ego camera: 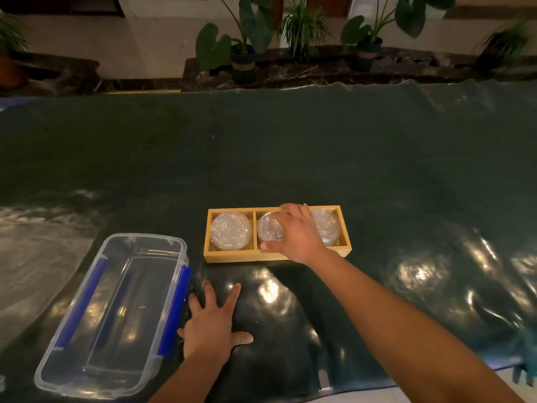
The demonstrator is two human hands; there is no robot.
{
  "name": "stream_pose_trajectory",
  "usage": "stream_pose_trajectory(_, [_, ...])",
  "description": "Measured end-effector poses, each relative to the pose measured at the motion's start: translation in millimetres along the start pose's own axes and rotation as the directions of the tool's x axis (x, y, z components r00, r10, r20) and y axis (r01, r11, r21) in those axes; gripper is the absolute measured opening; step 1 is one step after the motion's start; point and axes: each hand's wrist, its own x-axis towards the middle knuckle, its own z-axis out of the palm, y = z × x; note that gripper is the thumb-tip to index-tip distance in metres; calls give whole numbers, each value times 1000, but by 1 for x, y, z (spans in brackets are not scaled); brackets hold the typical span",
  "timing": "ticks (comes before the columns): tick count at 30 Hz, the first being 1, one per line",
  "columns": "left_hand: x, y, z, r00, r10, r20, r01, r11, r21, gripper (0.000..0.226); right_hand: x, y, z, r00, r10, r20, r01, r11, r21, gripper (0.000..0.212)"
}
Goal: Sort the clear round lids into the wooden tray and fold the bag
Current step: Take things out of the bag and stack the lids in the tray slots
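A wooden tray (229, 255) with three compartments lies on the dark green table cover. A stack of clear round lids (231, 231) fills its left compartment. Another stack (327, 226) sits in the right one, partly hidden by my wrist. My right hand (296, 235) reaches over the middle compartment, its fingers curled around the clear lids (269, 229) there. My left hand (213, 321) rests flat on the cover nearer me, fingers spread, beside the plastic box. No bag stands out from the shiny cover.
A clear plastic box (113, 312) with blue clips sits empty at the near left. The glossy green cover (290, 155) wrinkles at the right. Potted plants (244, 53) line a ledge behind the table.
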Motion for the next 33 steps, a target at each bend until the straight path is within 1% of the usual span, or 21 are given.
stream_pose_trajectory(1, [1,0,0,1000,1,3,-1,1000,1,125,-2,2,-3,999,4,-40,-2,999,35,62])
stream_pose_trajectory(3, [2,-1,1,1000,2,4,-2,1000,1,126,-9,15,-10,984,31,-178,-21,998,56,51])
stream_pose_trajectory(4, [2,-1,1,1000,1,0,-1,1000,6,126,-13,25,-13,969,63,-239,-51,997,56,48])
stream_pose_trajectory(5, [2,-1,2,1000,1,-6,-1,1000,14,126,-18,36,-17,959,106,-261,-95,994,56,49])
stream_pose_trajectory(6, [2,-1,2,1000,2,-12,-2,1000,24,126,-23,48,-21,960,158,-233,-151,987,48,53])
stream_pose_trajectory(8, [1,0,2,1000,8,-24,-8,999,31,126,-28,66,-26,962,259,-84,-260,966,-3,67])
stream_pose_trajectory(9, [1,-1,2,1000,12,-28,-11,1000,26,125,-27,72,-28,956,292,-19,-292,956,-27,72])
stream_pose_trajectory(11, [0,-1,1,999,14,-28,-14,1000,19,124,-25,77,-29,948,315,38,-313,948,-48,71])
stream_pose_trajectory(13, [-1,-1,-1,1000,15,-24,-15,1000,22,123,-23,78,-29,946,323,27,-323,946,-11,69])
stream_pose_trajectory(17, [-1,0,-1,999,20,-27,-19,999,30,124,-24,74,-29,943,331,7,-331,942,63,75])
stream_pose_trajectory(19, [0,-1,-1,999,22,-31,-21,999,34,124,-26,74,-32,946,322,-42,-316,943,108,72])
stream_pose_trajectory(21, [0,-2,0,999,26,-35,-25,999,30,124,-31,76,-37,935,334,-119,-303,927,219,64])
stream_pose_trajectory(23, [0,-2,0,999,26,-36,-25,999,33,124,-37,80,-45,903,406,-140,-317,850,421,53])
stream_pose_trajectory(24, [1,-2,0,999,26,-36,-25,999,36,124,-39,80,-50,879,460,-124,-328,773,543,46])
stream_pose_trajectory(26, [1,-2,0,999,29,-35,-28,999,36,124,-40,81,-55,825,560,-78,-306,558,771,32])
stream_pose_trajectory(27, [1,-2,0,999,30,-35,-29,999,34,124,-40,82,-56,795,605,-49,-289,448,846,26])
stream_pose_trajectory(28, [1,-2,0,999,30,-35,-29,999,31,124,-40,83,-56,769,639,-28,-270,365,891,22])
stream_pose_trajectory(29, [1,-2,0,999,30,-36,-28,999,29,124,-40,84,-55,746,665,-29,-254,325,911,20])
stream_pose_trajectory(30, [0,-2,1,999,29,-37,-28,999,28,124,-41,86,-54,726,686,-50,-250,331,910,21])
stream_pose_trajectory(32, [1,-2,2,999,25,-43,-24,999,26,125,-42,93,-51,682,721,-121,-257,392,883,23])
stream_pose_trajectory(33, [1,-2,2,999,23,-46,-22,999,28,125,-40,96,-50,661,739,-127,-263,388,883,22])
